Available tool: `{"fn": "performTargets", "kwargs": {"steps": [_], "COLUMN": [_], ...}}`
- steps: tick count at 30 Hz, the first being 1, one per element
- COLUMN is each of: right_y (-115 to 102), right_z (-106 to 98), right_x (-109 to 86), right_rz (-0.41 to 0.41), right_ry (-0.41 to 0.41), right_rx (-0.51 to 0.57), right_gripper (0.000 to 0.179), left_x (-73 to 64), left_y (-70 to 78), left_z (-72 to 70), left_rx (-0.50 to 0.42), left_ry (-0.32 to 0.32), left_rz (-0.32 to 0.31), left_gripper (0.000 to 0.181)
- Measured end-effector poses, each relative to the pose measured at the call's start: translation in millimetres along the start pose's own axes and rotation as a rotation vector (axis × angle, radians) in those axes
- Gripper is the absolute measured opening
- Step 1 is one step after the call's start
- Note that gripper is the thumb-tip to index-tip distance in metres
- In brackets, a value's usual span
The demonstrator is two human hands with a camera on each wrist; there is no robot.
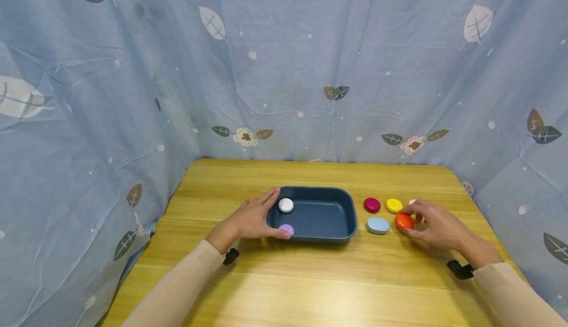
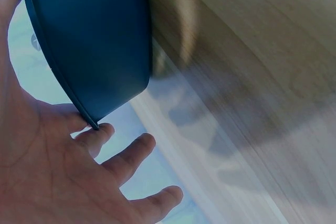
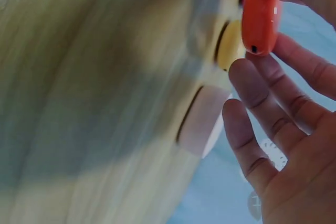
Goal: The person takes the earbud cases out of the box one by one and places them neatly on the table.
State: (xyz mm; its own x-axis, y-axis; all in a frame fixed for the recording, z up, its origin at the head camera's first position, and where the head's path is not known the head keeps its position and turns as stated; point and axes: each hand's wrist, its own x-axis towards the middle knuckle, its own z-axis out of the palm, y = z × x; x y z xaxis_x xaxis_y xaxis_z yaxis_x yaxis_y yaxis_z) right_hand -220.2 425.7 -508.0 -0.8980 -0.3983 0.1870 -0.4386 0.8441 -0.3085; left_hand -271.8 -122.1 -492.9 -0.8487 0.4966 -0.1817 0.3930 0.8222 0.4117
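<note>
My right hand (image 1: 437, 224) pinches a glossy orange rounded disc (image 1: 404, 221) between thumb and fingertips. In the right wrist view the orange disc (image 3: 261, 18) is on edge, with a small dark mark on its rim. My left hand (image 1: 255, 218) grips the left end of a dark blue rectangular tray (image 1: 348, 240), thumb at the near rim and fingers at the far left corner. The left wrist view shows the tray's outer wall (image 2: 94, 35) against the hand, with the other fingers spread. Inside the tray lie a white disc (image 1: 286, 205) and a purple disc (image 1: 287, 229), partly hidden by the thumb.
Right of the tray lie a dark red disc (image 1: 372, 205), a yellow disc (image 1: 393, 205) and a light blue oblong piece (image 1: 377, 226). A pale pink piece (image 3: 202, 119) is mostly hidden behind my right hand in the head view. Patterned blue curtains (image 1: 284, 70) surround the wooden table (image 1: 310, 287).
</note>
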Motion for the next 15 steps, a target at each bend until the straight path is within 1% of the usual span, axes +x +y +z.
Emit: {"fn": "performTargets", "kwargs": {"steps": [4,10,15], "right_y": [4,4,1], "right_z": [4,10,10], "right_x": [-1.0,-1.3,-2.3], "right_rz": [0.024,0.047,0.068], "right_ry": [-0.029,-0.053,-0.051], "right_rx": [-0.002,0.025,0.016], "right_gripper": [0.043,0.042,0.046], "left_x": [-0.2,0.0,0.1], "left_y": [0.2,-0.5,-1.0], "left_z": [0.2,0.9,0.3], "left_rx": [0.004,0.005,0.005], "left_ry": [-0.004,-0.001,0.000], "left_rz": [-0.006,-0.006,-0.003], "left_gripper": [0.144,0.143,0.143]}}
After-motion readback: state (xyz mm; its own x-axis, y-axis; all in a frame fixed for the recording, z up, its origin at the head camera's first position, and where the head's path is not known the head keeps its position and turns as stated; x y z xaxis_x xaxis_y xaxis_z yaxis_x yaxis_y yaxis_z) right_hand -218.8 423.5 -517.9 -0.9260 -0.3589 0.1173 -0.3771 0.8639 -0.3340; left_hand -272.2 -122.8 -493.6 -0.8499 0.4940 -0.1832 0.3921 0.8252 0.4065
